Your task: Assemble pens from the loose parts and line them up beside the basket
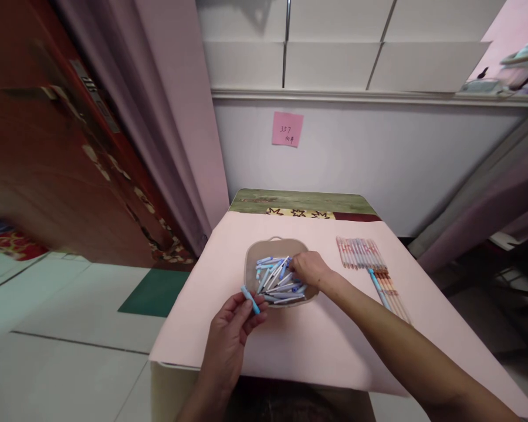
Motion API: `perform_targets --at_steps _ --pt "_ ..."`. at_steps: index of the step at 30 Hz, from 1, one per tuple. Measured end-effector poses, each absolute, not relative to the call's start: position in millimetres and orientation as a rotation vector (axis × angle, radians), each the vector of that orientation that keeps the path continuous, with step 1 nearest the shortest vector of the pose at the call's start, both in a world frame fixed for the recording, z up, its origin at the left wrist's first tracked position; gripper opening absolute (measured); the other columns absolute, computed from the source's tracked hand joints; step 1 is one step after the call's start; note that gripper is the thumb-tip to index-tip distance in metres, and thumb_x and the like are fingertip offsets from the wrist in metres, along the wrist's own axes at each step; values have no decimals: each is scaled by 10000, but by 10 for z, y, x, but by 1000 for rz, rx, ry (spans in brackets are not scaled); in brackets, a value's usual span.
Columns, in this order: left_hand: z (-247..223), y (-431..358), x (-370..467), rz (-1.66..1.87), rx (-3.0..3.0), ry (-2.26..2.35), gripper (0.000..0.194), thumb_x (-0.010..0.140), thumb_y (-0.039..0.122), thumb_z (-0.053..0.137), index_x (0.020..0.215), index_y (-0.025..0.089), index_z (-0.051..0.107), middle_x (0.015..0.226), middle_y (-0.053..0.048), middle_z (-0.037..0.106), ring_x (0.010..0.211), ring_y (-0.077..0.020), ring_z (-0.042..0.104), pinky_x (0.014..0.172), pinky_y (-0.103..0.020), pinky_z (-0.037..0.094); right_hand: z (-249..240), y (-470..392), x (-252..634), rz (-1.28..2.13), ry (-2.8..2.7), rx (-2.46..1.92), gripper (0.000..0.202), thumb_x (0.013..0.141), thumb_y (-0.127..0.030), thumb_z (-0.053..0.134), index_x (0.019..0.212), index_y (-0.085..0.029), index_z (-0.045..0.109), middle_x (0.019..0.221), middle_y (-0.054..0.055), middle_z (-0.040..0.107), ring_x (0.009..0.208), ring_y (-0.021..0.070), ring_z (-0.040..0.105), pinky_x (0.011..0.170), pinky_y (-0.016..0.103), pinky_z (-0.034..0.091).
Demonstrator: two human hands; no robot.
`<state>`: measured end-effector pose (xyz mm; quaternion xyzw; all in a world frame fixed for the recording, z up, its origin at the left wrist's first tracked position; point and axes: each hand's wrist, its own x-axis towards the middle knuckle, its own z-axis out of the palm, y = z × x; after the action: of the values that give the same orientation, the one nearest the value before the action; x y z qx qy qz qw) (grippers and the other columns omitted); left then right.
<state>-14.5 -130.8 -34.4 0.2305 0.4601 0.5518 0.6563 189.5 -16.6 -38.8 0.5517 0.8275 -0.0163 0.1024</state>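
Near the table's front, my left hand (236,322) pinches a light blue pen cap (250,300) between thumb and fingers, just before the basket's near left corner. My right hand (308,268) reaches over the right side of a beige plastic basket (251,258), its fingers curled down among the contents. What those fingertips grip is hidden. Inside the basket lie several loose white pen barrels (276,275) and blue caps, pointing different ways. Right of my right forearm, a bright blue pen (379,289) rests beside several brown-capped pens (393,291).
A row of pens with printed barrels (361,253) lies farther back on the right of the pink-covered table (334,346). Behind the table rises a white wall with a pink sticky note (287,129). To the left stand a purple curtain and a reddish-brown door (35,146).
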Motion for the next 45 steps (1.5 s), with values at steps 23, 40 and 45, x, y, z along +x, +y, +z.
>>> perform_targets --at_steps 23,40,45 --pt "-275 -1328 -152 1300 537 1073 314 678 248 776 932 123 638 898 -101 725 835 -209 691 707 -279 572 -554 64 1368 -210 2686 1624 264 845 -285 554 1066 -229 687 1080 81 697 986 222 638 817 273 448" --pt "-239 -1351 -211 1305 525 1082 331 656 257 788 931 121 662 914 -106 726 847 -215 688 695 -271 570 -574 102 1532 -238 2701 1442 235 774 -250 630 996 -237 708 1068 74 700 976 211 637 857 280 427" --pt "-237 -1361 -224 1311 543 1084 318 671 271 779 928 121 666 918 -109 724 850 -208 683 701 -267 565 -462 169 1627 -217 2697 1585 256 853 -305 547 1058 -249 692 1066 52 705 974 197 635 816 254 434"
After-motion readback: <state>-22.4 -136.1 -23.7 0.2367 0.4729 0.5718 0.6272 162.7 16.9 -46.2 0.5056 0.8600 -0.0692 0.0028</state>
